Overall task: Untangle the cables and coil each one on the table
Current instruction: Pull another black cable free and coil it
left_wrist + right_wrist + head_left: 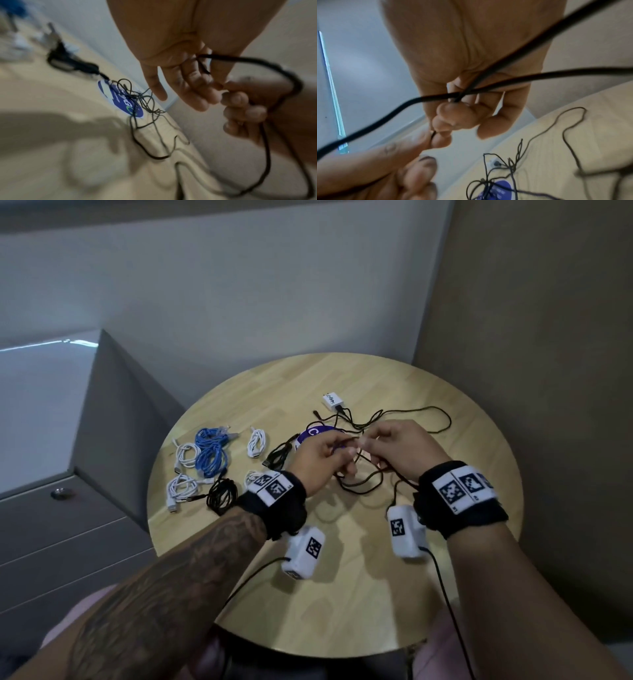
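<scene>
A tangled black cable (416,409) sprawls over the middle and right of the round wooden table (342,594). Both hands hold a knotted part of it just above the tabletop. My left hand (337,450) pinches a strand, and in the left wrist view the black cable (248,60) runs in between thumb and fingers of the left hand (197,86). My right hand (373,445) faces it closely. In the right wrist view the right hand (453,115) has curled fingers pinching crossing strands of the cable (539,75). More loops hang down onto the table.
Coiled cables lie at the table's left: blue (210,453), white ones (186,455) (257,443), a black coil (222,494). A white charger block (332,400) lies at the back, a purple round label (310,434) under the tangle. A grey cabinet (68,508) stands left.
</scene>
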`<state>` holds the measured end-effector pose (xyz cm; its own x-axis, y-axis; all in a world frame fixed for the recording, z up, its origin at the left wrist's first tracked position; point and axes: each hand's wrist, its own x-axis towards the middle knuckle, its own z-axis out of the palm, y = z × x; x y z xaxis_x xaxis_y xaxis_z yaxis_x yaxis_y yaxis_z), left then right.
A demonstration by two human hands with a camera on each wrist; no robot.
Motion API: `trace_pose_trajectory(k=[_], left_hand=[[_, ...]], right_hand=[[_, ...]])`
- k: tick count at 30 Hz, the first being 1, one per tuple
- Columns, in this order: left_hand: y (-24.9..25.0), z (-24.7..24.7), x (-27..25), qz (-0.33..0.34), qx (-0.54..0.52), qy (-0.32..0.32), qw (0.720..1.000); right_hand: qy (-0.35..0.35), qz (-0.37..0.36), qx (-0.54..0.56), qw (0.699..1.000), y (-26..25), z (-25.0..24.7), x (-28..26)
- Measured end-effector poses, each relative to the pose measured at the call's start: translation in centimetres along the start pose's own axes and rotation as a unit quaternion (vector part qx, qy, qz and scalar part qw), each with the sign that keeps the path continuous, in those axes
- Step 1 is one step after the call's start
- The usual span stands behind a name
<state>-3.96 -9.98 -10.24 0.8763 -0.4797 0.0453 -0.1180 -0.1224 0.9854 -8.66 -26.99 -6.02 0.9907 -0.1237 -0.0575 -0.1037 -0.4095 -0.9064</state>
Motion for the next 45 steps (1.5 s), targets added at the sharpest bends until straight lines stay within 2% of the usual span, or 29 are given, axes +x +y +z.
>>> trace_pose_trajectory(k=[4, 6, 8, 9, 11, 12, 13, 15, 18, 21, 24, 27, 29, 31, 32, 34, 36, 38, 40, 42, 43, 45], left_hand=[[1.0, -1.3, -1.2, -0.028, -0.041, 0.070, 0.996], [1.4, -1.6, -2.1, -0.041, -0.059, 0.062, 0.995], [1.7, -1.3, -3.0, -0.056, -0.099, 0.022, 0.993], [1.9, -1.1, -3.4, -0.064, -0.152, 0.009, 0.986], [2.6, -1.5, -3.8, -0.072, -0.298, 0.028, 0.952], [2.9, -2.1, -3.7, -0.071, -0.340, 0.051, 0.937], [3.1, -2.9, -3.6, -0.070, -0.342, 0.071, 0.934], [3.0, -4.3, -3.8, -0.074, -0.266, 0.080, 0.958], [1.8, -5.0, -4.8, -0.089, -0.127, 0.040, 0.987], [0.3, -4.4, -6.0, -0.019, -0.014, 0.069, 0.997], [-0.5, -4.3, -6.3, 0.000, 0.008, 0.108, 0.994], [-0.5, -4.7, -6.5, -0.008, 0.009, 0.153, 0.988], [-0.6, -5.2, -6.9, 0.043, 0.106, 0.207, 0.972], [-0.2, -5.1, -7.5, 0.128, 0.183, 0.234, 0.946], [0.4, -4.6, -7.9, 0.153, 0.167, 0.219, 0.949], [1.1, -2.9, -8.5, 0.144, 0.099, 0.128, 0.976], [0.8, -1.2, -8.8, 0.109, 0.079, 0.031, 0.990], [-0.6, 0.1, -8.7, 0.073, 0.101, -0.027, 0.992], [-2.5, 1.0, -8.7, -0.010, 0.109, -0.080, 0.991], [-3.8, 1.7, -9.0, -0.095, 0.048, -0.108, 0.988], [-4.2, 1.9, -9.1, -0.099, 0.022, -0.109, 0.989], [-4.1, 1.5, -8.8, -0.039, 0.057, -0.075, 0.995]], right_hand=[[0.006, -0.027, 0.149, 0.988, -2.6, -1.3, -1.6], [0.004, -0.025, 0.213, 0.977, -3.9, -1.5, -2.2], [-0.008, -0.017, 0.249, 0.968, -4.8, -1.2, -2.6], [-0.005, -0.016, 0.251, 0.968, -5.0, -1.1, -2.6], [0.028, -0.023, 0.210, 0.977, -4.9, -1.0, -2.5], [0.051, -0.027, 0.175, 0.983, -4.7, -1.2, -2.4], [0.069, -0.030, 0.151, 0.986, -4.5, -1.3, -2.4], [0.087, -0.044, 0.147, 0.984, -4.4, -1.5, -2.5], [0.113, -0.064, 0.184, 0.974, -5.0, -1.4, -2.6], [0.089, -0.031, 0.308, 0.947, -5.6, -1.5, -2.5], [0.063, -0.007, 0.386, 0.920, -6.1, -1.5, -2.5], [0.112, -0.016, 0.356, 0.928, -6.4, -1.8, -2.7], [0.104, -0.008, 0.398, 0.912, -6.4, -1.9, -2.8], [0.066, 0.007, 0.477, 0.876, -6.5, -1.3, -3.0], [0.048, 0.013, 0.503, 0.863, -6.6, -0.8, -3.1], [0.016, 0.017, 0.536, 0.844, -7.0, 0.6, -3.3], [-0.012, 0.022, 0.571, 0.820, -7.5, 1.8, -3.4], [-0.027, 0.018, 0.599, 0.800, -8.2, 2.4, -3.5], [-0.025, 0.000, 0.630, 0.776, -8.9, 2.1, -3.7], [-0.011, -0.022, 0.658, 0.752, -9.5, 1.2, -3.7], [0.000, -0.033, 0.659, 0.751, -9.6, 0.6, -3.6], [0.041, -0.050, 0.623, 0.780, -9.3, -0.5, -3.5]])
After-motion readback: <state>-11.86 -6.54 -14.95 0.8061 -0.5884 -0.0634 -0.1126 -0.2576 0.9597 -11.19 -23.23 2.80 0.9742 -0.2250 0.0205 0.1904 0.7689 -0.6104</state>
